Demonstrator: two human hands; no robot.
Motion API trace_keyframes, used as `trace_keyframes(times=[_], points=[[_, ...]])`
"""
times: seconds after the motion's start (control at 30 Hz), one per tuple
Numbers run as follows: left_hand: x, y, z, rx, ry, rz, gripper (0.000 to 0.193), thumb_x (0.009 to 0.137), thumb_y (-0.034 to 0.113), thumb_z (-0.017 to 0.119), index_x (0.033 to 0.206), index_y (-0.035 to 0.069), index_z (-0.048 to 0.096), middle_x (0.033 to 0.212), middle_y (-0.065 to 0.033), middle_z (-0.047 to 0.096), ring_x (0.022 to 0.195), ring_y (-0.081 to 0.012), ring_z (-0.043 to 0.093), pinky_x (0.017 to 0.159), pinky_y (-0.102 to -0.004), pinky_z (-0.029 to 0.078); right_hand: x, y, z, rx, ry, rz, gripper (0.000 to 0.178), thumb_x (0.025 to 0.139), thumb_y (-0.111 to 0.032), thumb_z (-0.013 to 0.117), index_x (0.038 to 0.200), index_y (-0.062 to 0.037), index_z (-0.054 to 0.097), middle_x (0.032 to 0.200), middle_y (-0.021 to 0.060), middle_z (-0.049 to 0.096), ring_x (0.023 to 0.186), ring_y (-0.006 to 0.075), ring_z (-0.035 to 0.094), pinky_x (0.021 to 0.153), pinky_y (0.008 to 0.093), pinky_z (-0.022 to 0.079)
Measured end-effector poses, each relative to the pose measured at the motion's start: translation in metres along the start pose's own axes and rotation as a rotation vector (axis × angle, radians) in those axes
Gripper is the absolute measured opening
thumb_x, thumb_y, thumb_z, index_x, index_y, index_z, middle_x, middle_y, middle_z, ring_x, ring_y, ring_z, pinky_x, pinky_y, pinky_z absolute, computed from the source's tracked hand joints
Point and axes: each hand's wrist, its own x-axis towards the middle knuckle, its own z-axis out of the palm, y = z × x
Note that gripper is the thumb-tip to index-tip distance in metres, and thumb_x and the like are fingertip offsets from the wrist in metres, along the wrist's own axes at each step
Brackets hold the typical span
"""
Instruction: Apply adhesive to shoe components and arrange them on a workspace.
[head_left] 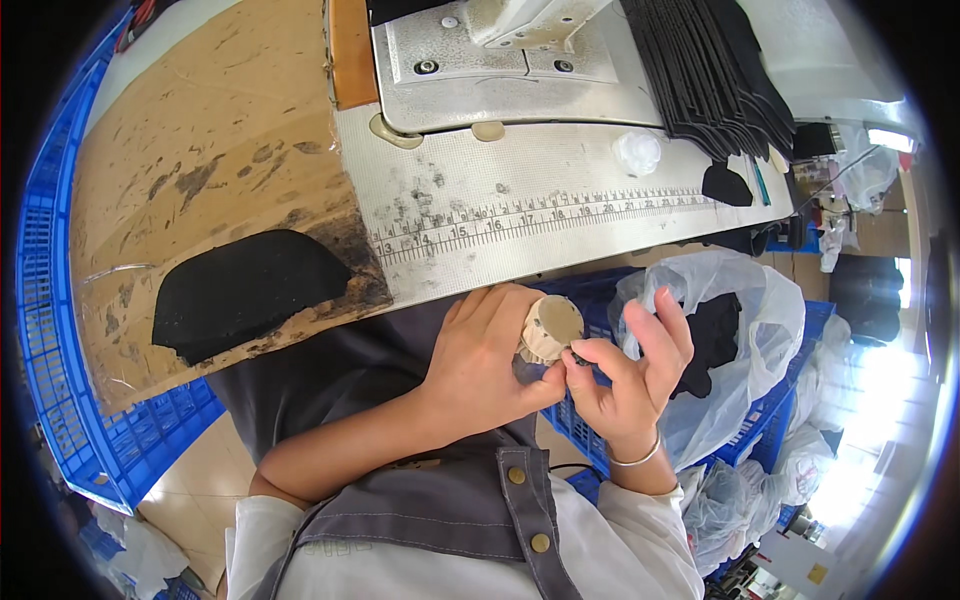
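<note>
My left hand is wrapped around a small beige spool-like roll with a round flat end, held just below the table edge over my lap. My right hand pinches at the roll's lower right side with thumb and forefinger, the other fingers spread upward; whether it grips a loose end I cannot tell. A bangle sits on the right wrist. A black curved fabric piece lies on the worn brown board to the left.
A sewing machine bed stands at the top with a ruler strip on the grey table. A stack of black pieces lies at the top right. Blue crates flank me; a plastic bag holds black fabric on the right.
</note>
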Motion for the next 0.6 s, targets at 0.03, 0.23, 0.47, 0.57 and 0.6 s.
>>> trace_keyframes(times=[0.03,0.23,0.47,0.57,0.6], points=[[0.000,-0.001,0.001,0.005,0.000,0.003,0.044,0.063,0.020,0.071,0.099,0.002,0.053,0.090,-0.0119,0.057,0.085,-0.0313,0.055,0.075,-0.0394,0.045,0.001,0.000,-0.001,-0.048,-0.017,-0.046,0.010,0.072,-0.011,0.067,0.081,-0.0075,0.067,0.115,0.0079,0.059,0.114,0.0331,0.050,0.096,0.0460,0.037],[0.000,0.000,0.002,0.039,-0.003,-0.002,0.047,0.063,0.022,0.072,0.100,0.002,0.053,0.092,-0.0120,0.057,0.087,-0.0313,0.056,0.075,-0.0395,0.045,0.016,0.003,-0.004,-0.029,-0.105,-0.109,0.009,0.078,-0.012,0.061,0.080,-0.0040,0.063,0.110,0.0074,0.062,0.108,0.0300,0.055,0.098,0.0467,0.036],[0.001,0.002,0.003,0.001,-0.016,-0.011,0.046,0.061,0.020,0.073,0.100,0.003,0.053,0.091,-0.0115,0.057,0.087,-0.0312,0.056,0.076,-0.0392,0.045,0.002,0.006,0.001,-0.152,0.065,-0.175,0.006,0.082,-0.012,0.058,0.080,-0.0061,0.059,0.111,0.0075,0.059,0.109,0.0298,0.053,0.096,0.0506,0.036],[-0.001,0.001,0.000,0.019,-0.003,-0.051,0.045,0.062,0.019,0.073,0.099,0.004,0.054,0.092,-0.0115,0.057,0.087,-0.0310,0.056,0.077,-0.0394,0.045,0.001,0.013,-0.006,-0.337,0.115,0.036,0.005,0.080,-0.010,0.061,0.082,-0.0070,0.056,0.114,0.0092,0.055,0.112,0.0327,0.050,0.096,0.0485,0.037],[0.000,0.002,0.000,0.018,-0.002,-0.052,0.045,0.062,0.019,0.073,0.099,0.004,0.054,0.092,-0.0115,0.057,0.087,-0.0310,0.056,0.077,-0.0394,0.045,0.003,0.015,-0.010,-0.163,0.181,0.214,0.010,0.077,-0.011,0.068,0.081,-0.0062,0.061,0.118,0.0112,0.053,0.115,0.0362,0.048,0.096,0.0457,0.037]])
